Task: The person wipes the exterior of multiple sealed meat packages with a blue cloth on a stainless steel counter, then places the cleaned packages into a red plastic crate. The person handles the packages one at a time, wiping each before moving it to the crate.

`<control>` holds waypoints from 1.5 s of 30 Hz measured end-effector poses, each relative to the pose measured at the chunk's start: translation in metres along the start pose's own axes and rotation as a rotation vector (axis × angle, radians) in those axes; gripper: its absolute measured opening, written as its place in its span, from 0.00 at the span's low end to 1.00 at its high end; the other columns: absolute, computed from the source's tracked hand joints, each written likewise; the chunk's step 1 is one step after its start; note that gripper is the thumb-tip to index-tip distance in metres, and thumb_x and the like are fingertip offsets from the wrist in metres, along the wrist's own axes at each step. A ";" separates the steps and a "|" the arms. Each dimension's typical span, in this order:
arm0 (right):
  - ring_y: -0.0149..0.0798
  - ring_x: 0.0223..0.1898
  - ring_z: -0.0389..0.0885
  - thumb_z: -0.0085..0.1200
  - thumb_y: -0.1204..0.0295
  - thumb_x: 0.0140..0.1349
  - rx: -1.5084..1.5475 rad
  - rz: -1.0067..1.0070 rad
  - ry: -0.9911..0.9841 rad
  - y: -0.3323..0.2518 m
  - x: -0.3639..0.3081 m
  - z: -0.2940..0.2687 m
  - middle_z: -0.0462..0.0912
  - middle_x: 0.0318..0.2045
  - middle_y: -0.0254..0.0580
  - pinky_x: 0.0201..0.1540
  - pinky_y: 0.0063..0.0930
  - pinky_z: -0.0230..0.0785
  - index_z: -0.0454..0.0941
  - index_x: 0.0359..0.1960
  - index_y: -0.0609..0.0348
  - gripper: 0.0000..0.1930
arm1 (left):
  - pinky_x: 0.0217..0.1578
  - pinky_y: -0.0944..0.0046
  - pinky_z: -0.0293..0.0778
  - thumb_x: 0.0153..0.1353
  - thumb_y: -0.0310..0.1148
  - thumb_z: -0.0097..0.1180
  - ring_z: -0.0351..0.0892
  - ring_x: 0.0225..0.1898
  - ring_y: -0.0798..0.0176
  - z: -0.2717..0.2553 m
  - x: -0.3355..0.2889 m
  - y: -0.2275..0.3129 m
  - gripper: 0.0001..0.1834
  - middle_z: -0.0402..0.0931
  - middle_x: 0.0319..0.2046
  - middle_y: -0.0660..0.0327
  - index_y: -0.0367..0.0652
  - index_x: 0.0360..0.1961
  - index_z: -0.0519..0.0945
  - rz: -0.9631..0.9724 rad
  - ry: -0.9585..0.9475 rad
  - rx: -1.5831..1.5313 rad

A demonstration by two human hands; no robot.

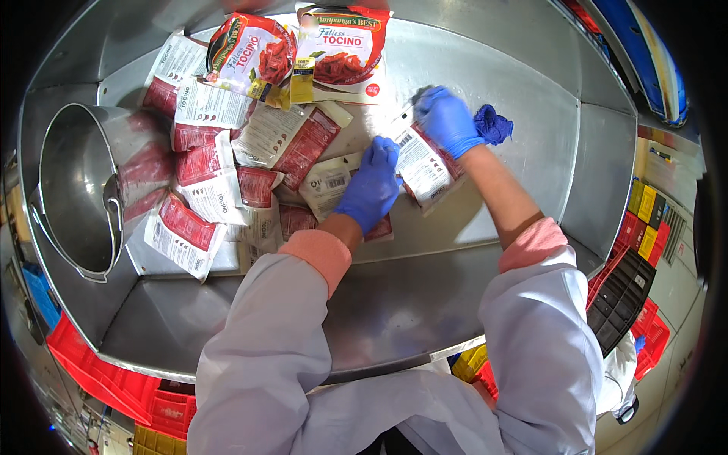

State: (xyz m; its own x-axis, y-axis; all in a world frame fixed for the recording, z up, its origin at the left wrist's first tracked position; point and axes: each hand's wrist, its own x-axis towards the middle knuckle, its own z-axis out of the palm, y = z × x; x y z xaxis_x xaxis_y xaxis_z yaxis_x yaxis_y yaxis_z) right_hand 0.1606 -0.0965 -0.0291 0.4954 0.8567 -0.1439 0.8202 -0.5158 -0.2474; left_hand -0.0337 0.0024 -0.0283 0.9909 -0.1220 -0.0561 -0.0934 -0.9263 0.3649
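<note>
A flat plastic packet of red meat, its white printed back up, lies tilted on the metal surface between my hands. My left hand, in a blue glove, has its fingers closed at the packet's left edge. Over the packet's upper end, my blue-gloved right hand is curled closed. A dark grey patch shows by its fingertips, and what it grips is hidden. Against its outer side lies a crumpled dark blue cloth. Another meat packet lies partly under my left hand.
Several meat packets lie in an overlapping heap to the left. Two packets with colourful fronts rest at the back. A metal pot with a handle stands far left. The metal basin's raised wall surrounds everything. Red crates sit outside.
</note>
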 end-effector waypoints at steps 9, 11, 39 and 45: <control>0.47 0.32 0.79 0.53 0.69 0.49 -0.824 -0.232 -0.079 0.001 -0.010 0.025 0.80 0.27 0.48 0.36 0.35 0.73 0.79 0.24 0.57 0.06 | 0.63 0.51 0.58 0.59 0.33 0.54 0.53 0.63 0.36 0.004 0.001 0.006 0.34 0.55 0.59 0.38 0.27 0.61 0.54 -0.115 0.087 -0.360; 0.48 0.31 0.79 0.53 0.69 0.50 -0.192 -0.101 -0.071 -0.027 -0.002 0.017 0.80 0.28 0.49 0.36 0.37 0.74 0.80 0.24 0.56 0.06 | 0.63 0.50 0.58 0.58 0.32 0.55 0.53 0.64 0.37 0.004 -0.003 0.002 0.34 0.55 0.59 0.38 0.27 0.61 0.55 -0.287 -0.021 -0.549; 0.53 0.28 0.81 0.47 0.73 0.55 -0.029 0.085 0.024 0.008 0.018 -0.015 0.80 0.29 0.57 0.34 0.39 0.75 0.79 0.26 0.58 0.07 | 0.62 0.50 0.59 0.59 0.37 0.54 0.56 0.62 0.38 0.010 -0.009 -0.001 0.32 0.58 0.58 0.41 0.21 0.57 0.62 -0.065 0.076 -0.114; 0.52 0.28 0.81 0.50 0.71 0.55 0.001 0.023 0.015 -0.011 0.007 0.003 0.80 0.28 0.58 0.34 0.41 0.74 0.80 0.25 0.58 0.07 | 0.62 0.50 0.59 0.59 0.36 0.53 0.56 0.62 0.37 0.013 -0.001 0.001 0.31 0.58 0.58 0.41 0.21 0.56 0.63 -0.061 0.092 -0.096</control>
State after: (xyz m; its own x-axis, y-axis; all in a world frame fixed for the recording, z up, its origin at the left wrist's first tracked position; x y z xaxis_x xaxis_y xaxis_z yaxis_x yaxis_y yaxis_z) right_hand 0.1536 -0.0848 -0.0306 0.5181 0.8446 -0.1354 0.8084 -0.5352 -0.2450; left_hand -0.0356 -0.0032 -0.0394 0.9996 -0.0296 0.0033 -0.0278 -0.8920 0.4512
